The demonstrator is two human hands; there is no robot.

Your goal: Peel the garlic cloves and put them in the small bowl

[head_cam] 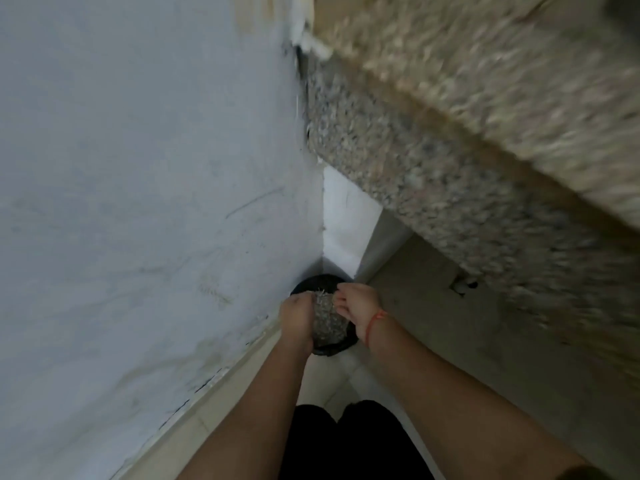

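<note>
Dimly, left hand [297, 318], right hand [358, 303], black bin [313, 284] half hidden

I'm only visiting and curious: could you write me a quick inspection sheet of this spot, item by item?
Surface: pale tiled floor, in a wall corner.
Job's things: no garlic or small bowl seen.
Clutter: grey speckled thing, too blurred to name, held over a black bin.
Hands: left hand grips the grey speckled thing; right hand at its edge, grip unclear.
Cables: nothing seen.
Surroundings: white wall, granite counter.
</note>
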